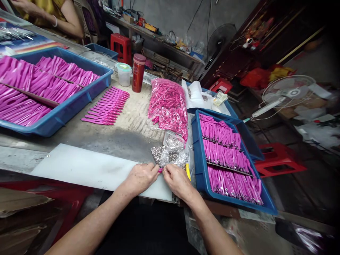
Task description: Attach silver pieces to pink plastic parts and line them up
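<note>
Both hands meet above the right end of a white board. My left hand is closed, its fingertips pinching a small pink plastic piece. Close against it, my right hand is also closed on the same piece, of which only a short stretch shows. Just beyond the fingers lies a clear bag of small silvery metal parts. A yellow-handled tool rests beside my right hand. Farther back stands a clear bag packed with pink plastic pieces.
Blue trays of pink strips flank me, a left tray and a right tray. A row of pink strips lies on the table. Behind it stand a red tumbler and a lidded tub. Another person's arm is at far left.
</note>
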